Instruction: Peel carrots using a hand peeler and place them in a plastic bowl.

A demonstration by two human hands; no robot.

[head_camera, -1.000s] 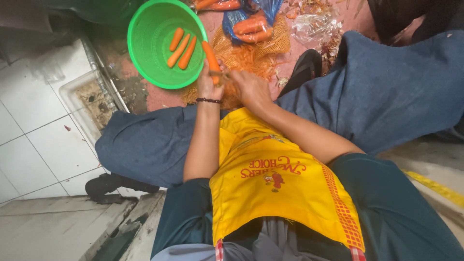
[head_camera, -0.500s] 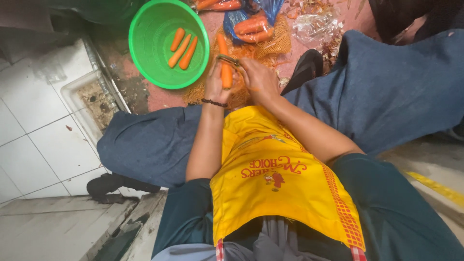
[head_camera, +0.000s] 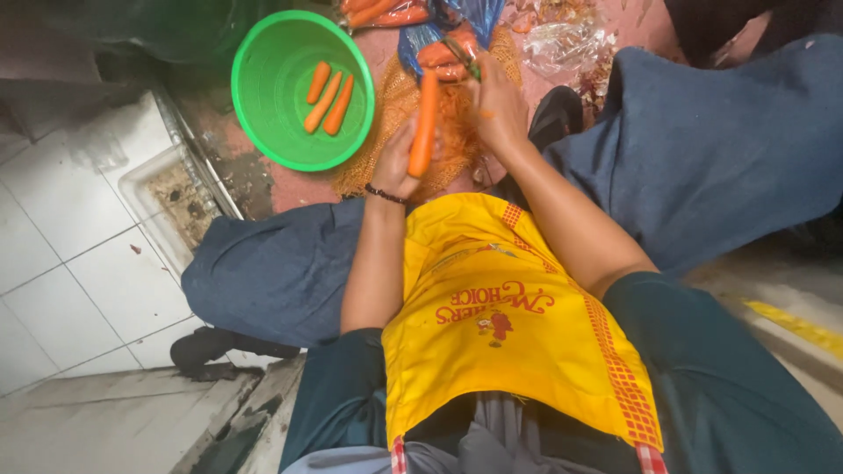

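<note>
Over the lap, a carrot held lengthwise between two hands

From the head view, the left hand (head_camera: 397,162) was curled around the lower end of a peeled carrot (head_camera: 425,123), holding it upright and clear of the yellow apron (head_camera: 500,325) so scraps could drop onto the orange mesh sack (head_camera: 386,114). The right hand (head_camera: 499,104) was closed on a peeler (head_camera: 461,54) near the carrot's top end. A green bowl (head_camera: 255,105) sat just to the left, within reach, already holding three peeled carrots (head_camera: 325,95). Unpeeled ones lay in a blue bag (head_camera: 421,39) beyond.
</note>
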